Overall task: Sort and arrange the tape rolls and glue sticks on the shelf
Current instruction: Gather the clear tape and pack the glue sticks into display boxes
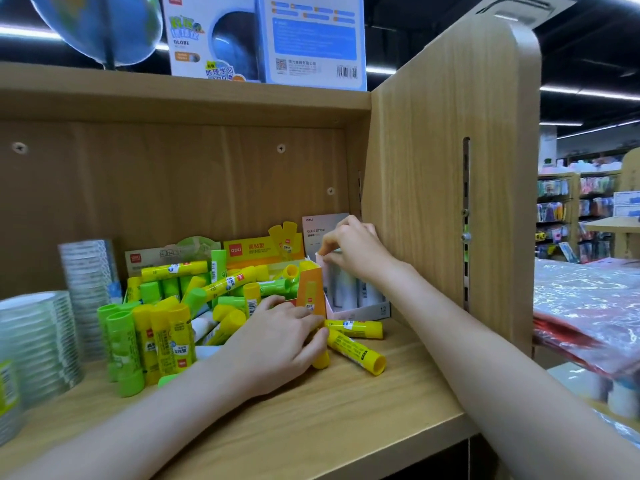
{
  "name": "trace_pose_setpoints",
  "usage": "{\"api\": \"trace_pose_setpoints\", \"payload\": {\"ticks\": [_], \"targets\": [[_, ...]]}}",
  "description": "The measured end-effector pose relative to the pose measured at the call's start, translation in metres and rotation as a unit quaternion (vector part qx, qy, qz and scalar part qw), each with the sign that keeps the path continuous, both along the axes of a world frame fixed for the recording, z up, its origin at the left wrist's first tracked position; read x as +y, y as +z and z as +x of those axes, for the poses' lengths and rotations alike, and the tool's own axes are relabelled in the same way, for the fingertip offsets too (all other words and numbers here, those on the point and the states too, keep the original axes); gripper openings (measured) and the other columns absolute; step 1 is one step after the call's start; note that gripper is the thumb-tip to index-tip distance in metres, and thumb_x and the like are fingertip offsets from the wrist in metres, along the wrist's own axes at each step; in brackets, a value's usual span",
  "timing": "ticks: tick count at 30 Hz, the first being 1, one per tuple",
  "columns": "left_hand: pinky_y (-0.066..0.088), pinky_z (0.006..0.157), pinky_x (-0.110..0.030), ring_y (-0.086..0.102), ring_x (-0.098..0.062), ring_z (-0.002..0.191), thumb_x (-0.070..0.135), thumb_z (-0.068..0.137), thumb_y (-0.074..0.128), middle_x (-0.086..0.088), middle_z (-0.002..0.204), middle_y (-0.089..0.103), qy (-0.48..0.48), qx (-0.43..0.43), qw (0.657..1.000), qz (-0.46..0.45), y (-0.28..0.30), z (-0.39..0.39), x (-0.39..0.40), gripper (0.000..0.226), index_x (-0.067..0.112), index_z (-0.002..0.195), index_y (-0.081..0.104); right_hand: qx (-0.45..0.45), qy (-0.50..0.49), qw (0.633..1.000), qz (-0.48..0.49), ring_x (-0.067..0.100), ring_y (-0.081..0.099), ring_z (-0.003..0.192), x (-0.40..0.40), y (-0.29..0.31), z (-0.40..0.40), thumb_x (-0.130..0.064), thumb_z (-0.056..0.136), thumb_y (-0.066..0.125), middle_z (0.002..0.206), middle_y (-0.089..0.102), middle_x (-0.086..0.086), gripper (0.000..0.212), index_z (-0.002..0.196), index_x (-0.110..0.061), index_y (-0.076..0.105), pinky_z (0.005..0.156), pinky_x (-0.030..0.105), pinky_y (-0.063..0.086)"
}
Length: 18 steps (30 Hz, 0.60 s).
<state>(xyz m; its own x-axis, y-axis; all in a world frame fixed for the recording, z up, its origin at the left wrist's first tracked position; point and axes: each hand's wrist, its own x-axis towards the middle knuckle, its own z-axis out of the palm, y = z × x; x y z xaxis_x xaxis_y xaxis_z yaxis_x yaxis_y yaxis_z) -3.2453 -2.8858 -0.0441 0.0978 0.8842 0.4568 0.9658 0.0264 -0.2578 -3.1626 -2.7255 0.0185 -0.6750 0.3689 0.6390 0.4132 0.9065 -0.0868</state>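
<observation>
Gripping a yellow glue stick [356,351] — left hand [277,341], fingers curled round it.

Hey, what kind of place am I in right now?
Most likely a stationery shop. Branded display boxes of glue sticks sit on a wooden shelf, a boxed globe with a barcode stands above, and more stocked shelves line the aisle at the right.

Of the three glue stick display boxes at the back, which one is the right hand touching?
The pale pink box farthest right, against the shelf's side panel; the right hand pinches its top edge.
</observation>
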Motion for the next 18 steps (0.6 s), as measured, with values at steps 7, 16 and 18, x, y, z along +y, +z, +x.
{"api": "trace_pose_setpoints", "payload": {"ticks": [7,16,18], "targets": [[0.018,0.104,-0.030,0.051,-0.015,0.113,0.055,0.075,-0.009,0.007,0.117,0.062,0.006,0.003,1.000,0.012,-0.002,-0.001,0.001,0.086,0.024,0.122,0.057,-0.029,-0.005,0.999,0.023,0.018,0.028,0.131,-0.002,-0.001,0.003,-0.020,0.096,0.046,0.127,0.052,0.004,0.028,0.117,-0.025,0.064,0.107,0.040,0.016],[0.037,0.094,-0.034,0.056,-0.025,0.100,0.049,0.081,-0.001,-0.005,0.106,0.064,-0.053,-0.019,0.998,0.031,-0.007,-0.009,0.002,0.081,0.012,0.105,0.066,0.173,0.016,0.984,0.036,0.026,0.054,0.097,-0.028,-0.024,0.045,-0.006,0.085,0.058,0.088,0.061,0.012,0.018,0.096,-0.008,0.072,0.092,0.034,0.041],[0.042,0.089,-0.037,0.055,-0.026,0.099,0.050,0.081,0.000,-0.007,0.108,0.063,-0.076,-0.027,0.996,0.027,-0.008,-0.010,-0.002,0.080,0.010,0.105,0.065,0.197,0.026,0.980,0.000,0.020,0.053,0.091,-0.045,-0.039,0.068,-0.007,0.085,0.061,0.082,0.057,0.001,0.015,0.094,-0.009,0.073,0.084,0.016,0.037]]}}
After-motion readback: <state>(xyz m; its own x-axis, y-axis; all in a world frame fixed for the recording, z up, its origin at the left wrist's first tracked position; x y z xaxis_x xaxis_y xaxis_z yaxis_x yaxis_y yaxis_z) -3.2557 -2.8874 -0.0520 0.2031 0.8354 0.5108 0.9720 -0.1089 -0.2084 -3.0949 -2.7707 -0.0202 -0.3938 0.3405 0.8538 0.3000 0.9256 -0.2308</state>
